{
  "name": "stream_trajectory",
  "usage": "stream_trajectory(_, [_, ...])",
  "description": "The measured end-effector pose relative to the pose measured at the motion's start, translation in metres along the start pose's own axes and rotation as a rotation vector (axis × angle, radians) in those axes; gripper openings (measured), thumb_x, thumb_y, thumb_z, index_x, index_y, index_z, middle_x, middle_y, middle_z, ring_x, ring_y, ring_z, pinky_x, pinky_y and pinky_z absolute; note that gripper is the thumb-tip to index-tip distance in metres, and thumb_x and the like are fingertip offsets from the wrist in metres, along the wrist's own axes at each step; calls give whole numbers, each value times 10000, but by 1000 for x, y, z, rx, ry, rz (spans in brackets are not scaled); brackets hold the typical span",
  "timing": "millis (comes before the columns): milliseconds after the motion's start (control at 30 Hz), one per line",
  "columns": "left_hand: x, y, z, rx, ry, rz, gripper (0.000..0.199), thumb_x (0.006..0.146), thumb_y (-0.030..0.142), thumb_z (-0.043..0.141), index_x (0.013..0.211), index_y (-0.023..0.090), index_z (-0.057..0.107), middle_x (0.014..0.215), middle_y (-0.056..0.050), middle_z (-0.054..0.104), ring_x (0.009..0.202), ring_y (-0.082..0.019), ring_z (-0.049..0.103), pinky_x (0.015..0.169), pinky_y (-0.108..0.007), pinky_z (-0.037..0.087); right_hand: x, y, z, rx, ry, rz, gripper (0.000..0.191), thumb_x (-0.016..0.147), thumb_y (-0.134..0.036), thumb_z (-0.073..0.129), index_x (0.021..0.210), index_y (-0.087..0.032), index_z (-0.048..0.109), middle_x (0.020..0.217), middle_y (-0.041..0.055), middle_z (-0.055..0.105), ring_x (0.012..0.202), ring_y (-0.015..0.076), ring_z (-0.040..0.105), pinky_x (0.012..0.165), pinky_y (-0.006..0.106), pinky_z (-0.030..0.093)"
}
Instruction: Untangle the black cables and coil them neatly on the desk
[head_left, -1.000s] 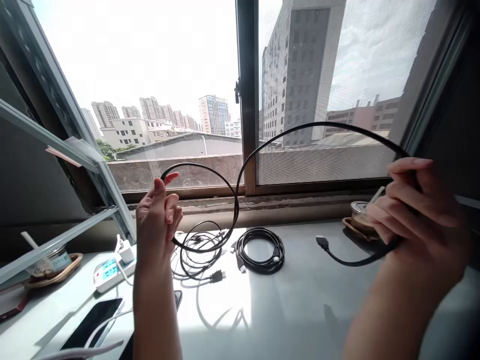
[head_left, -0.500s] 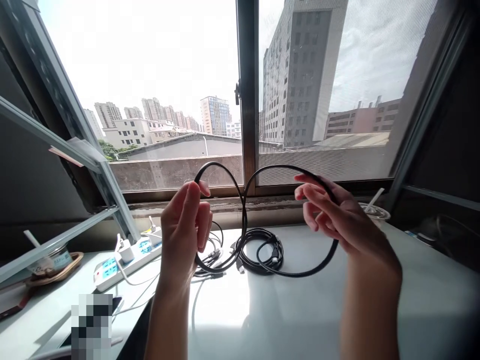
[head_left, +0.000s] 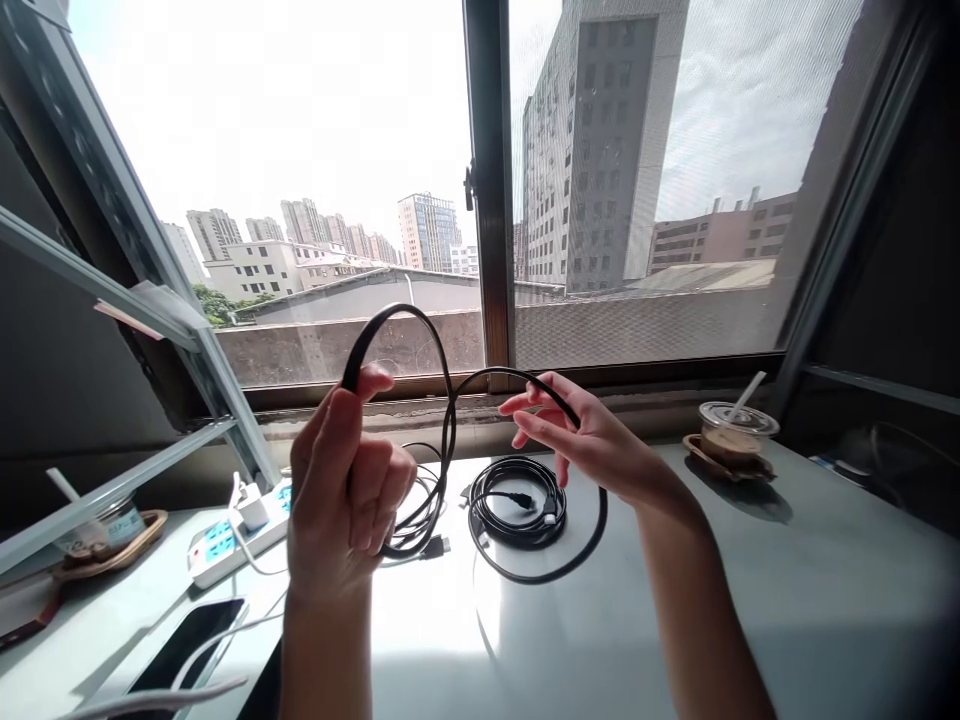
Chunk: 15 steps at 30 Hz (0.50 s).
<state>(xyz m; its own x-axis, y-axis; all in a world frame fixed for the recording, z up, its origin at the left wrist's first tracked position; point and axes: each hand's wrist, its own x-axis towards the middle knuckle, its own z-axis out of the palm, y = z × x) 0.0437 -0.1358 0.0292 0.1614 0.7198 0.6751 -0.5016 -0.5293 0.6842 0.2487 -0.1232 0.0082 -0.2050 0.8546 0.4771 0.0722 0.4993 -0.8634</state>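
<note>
At the left side, the left hand (head_left: 341,490) is closed firmly around a looped black cable (head_left: 451,420), probably to keep its loops together. To the right, the right hand (head_left: 600,450) is half open; the cable runs loosely across it, perhaps for guiding without pinching. Farther, a coiled black cable (head_left: 517,540) lies on the white table (head_left: 600,650).

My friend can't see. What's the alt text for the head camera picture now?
A left hand grips a looped black cable above a white table, with the right hand loosely touching it. Beyond lies a coiled cable; a power strip and phone are left, a drink right.
</note>
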Motion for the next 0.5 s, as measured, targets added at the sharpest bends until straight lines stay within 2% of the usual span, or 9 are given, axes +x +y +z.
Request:
stream_trajectory(100, [0, 0, 0, -72, -60, 22, 164, 901, 403, 537, 939, 298, 656, 277, 113, 166, 197, -39, 121, 254, -202, 69, -2, -4, 2, -4, 57, -71, 302, 835, -424, 608, 928, -164, 486, 1044, 86, 587, 801, 143, 636, 352, 128, 456])
stream_trajectory(200, [2, 2, -1, -106, -35, 23, 151, 893, 405, 549, 914, 308, 662, 273, 110, 155, 195, -48, 126, 244, -210, 73, -8, -11, 1, -86, 211, -158, 262, 828, -408, 625, 900, -175, 530, 997, 51, 583, 716, 111, 610, 344, 124, 421])
stream_trajectory(300, [5, 5, -5, -95, 1, 43, 145, 868, 424, 579, 866, 310, 669, 261, 106, 200, 193, -59, 179, 247, -229, 107, -15, -19, -3, -160, 406, -238, 212, 817, -385, 651, 859, -194, 570, 896, 19, 583, 616, 83, 568, 342, 130, 378])
stream_trajectory(400, [8, 8, -14, -45, -19, 67, 142, 838, 424, 617, 787, 301, 669, 246, 104, 277, 186, -71, 253, 256, -244, 141, -24, -27, -8, -204, 565, -292, 158, 820, -375, 657, 857, -223, 633, 716, -6, 547, 519, 71, 506, 346, 155, 337])
stream_trajectory(500, [12, 10, -24, 23, -37, 81, 104, 836, 384, 623, 842, 297, 680, 270, 100, 359, 193, -78, 334, 266, -230, 198, -33, -33, -13, -145, 691, -346, 115, 834, -359, 649, 891, -264, 681, 628, -12, 518, 457, 75, 445, 344, 190, 300])
